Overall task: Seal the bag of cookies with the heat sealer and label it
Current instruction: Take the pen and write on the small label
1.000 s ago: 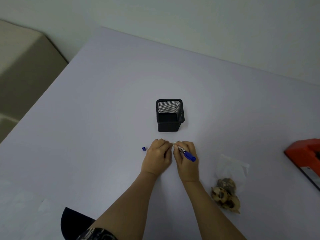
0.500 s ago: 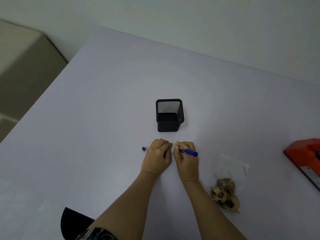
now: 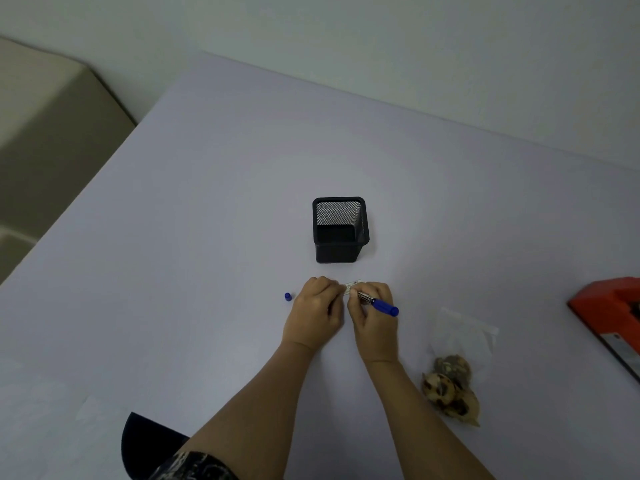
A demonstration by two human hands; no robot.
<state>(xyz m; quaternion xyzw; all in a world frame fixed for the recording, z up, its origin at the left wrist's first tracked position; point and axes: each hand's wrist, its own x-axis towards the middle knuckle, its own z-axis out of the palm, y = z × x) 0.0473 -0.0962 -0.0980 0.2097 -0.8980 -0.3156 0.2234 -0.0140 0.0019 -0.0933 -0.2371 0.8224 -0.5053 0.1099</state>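
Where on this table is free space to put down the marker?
The bare table left of the pen cap and the left hand is widest; also the stretch behind the mesh holder. It is crowded on the right, where the bag of cookies lies between the right hand, which holds the marker, and the orange heat sealer.

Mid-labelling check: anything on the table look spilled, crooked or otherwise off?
Nothing stands out. The pen cap lies loose beside the left hand holding the label; the right hand holds the pen. The bag of cookies shows no spill; the pen holder stands upright.
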